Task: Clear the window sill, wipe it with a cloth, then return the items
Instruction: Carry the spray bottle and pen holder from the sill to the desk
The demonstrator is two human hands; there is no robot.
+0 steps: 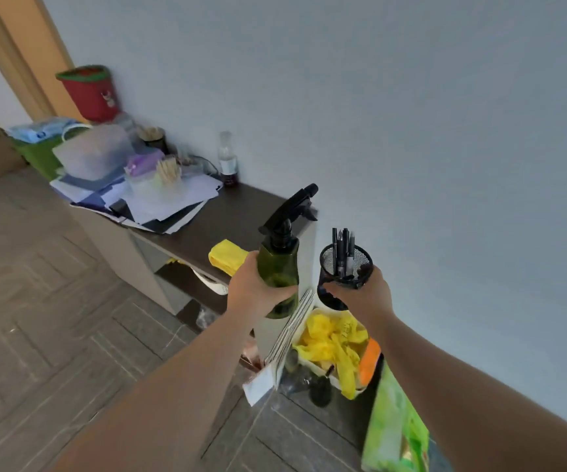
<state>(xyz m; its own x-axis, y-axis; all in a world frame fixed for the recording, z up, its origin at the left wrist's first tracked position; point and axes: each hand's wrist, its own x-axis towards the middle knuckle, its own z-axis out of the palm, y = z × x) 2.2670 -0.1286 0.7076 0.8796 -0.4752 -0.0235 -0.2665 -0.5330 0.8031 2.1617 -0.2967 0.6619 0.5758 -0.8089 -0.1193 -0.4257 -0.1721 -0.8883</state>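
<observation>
My left hand [253,289] grips a green spray bottle [280,267] with a black trigger head, held upright above the near end of a dark-topped cabinet [241,212]. My right hand [363,294] holds a black mesh pen cup [345,270] with several pens standing in it, just right of the bottle and beyond the cabinet's end. A folded yellow cloth [225,257] lies on the cabinet's front edge, touching distance left of my left hand. No window sill is in view.
The cabinet's far half carries papers [169,199], a clear box [94,151], a small bottle [228,161] and a red bucket [91,92]. On the floor below my hands stand a bin with yellow bags [334,345], leaning papers and a green bag [394,427]. A grey wall runs along the right.
</observation>
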